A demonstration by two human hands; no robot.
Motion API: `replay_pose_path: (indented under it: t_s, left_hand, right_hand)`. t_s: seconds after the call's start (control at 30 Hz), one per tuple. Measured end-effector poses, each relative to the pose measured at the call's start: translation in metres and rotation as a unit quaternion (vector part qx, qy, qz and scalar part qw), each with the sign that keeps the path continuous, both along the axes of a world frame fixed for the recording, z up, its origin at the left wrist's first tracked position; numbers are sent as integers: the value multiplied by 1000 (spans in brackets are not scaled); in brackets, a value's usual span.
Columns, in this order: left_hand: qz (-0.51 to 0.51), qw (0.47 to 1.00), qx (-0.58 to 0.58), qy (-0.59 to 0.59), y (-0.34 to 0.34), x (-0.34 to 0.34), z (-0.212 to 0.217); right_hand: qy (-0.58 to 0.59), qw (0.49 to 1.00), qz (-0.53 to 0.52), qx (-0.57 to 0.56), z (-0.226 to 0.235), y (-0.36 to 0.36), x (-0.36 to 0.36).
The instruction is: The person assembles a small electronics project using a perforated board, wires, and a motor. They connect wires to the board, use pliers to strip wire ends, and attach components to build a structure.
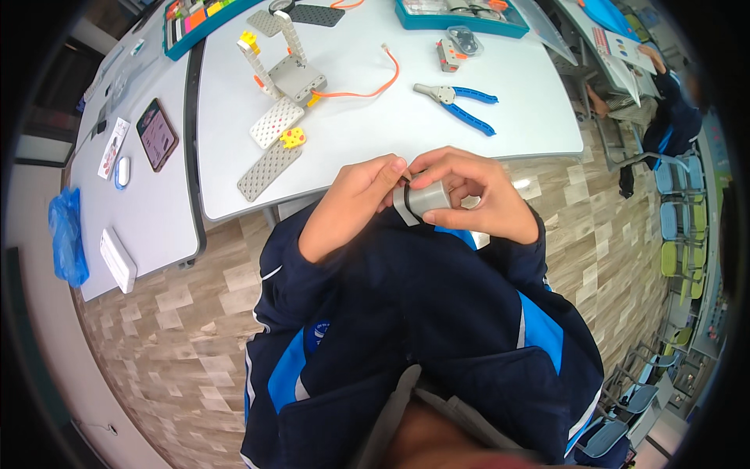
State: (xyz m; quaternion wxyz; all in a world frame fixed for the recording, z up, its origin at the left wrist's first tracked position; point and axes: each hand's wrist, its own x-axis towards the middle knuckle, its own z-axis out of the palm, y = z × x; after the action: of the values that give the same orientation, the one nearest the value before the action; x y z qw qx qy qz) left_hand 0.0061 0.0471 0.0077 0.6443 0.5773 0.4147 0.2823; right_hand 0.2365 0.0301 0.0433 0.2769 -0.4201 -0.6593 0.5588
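Observation:
Just off the table's near edge, above my lap, both hands hold a grey cylinder (432,198) with a black band around one end and a flat grey rim beyond the band. My right hand (491,191) curls its fingers and thumb around the cylinder's right side. Thumb and fingers of my left hand (355,199) are pinched together at the banded end; the fingertips partly hide what they grip there. What the cylinder belongs to cannot be made out.
On the white table (516,117) are a grey block assembly (298,78) with an orange cable, perforated plates (269,170), blue-handled pliers (461,105), a small grey-orange part (449,56) and teal parts trays (469,23). Left, another table holds a phone (157,134). Someone sits far right.

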Motion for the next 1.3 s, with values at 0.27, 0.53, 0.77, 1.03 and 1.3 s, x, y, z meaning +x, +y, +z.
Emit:
replay_pose_path:
  t_s: [0.27, 0.53, 0.77, 1.03, 1.3]
  left_hand:
    - [80, 972, 212, 67, -28, 16, 18]
    - [119, 964, 221, -90, -43, 19, 16]
    - [120, 966, 220, -65, -44, 6, 15]
    - [116, 972, 191, -75, -42, 4, 8]
    - [100, 976, 172, -87, -47, 2, 11]
  right_hand:
    - [-103, 975, -86, 179, -11, 5, 17]
    - [-209, 822, -328, 417, 13, 210, 145]
    - [-499, 635, -242, 537, -30, 312, 209]
    - [-558, 657, -156, 482, -16, 306, 211]
    - [-530, 793, -63, 293, -3, 321, 207]
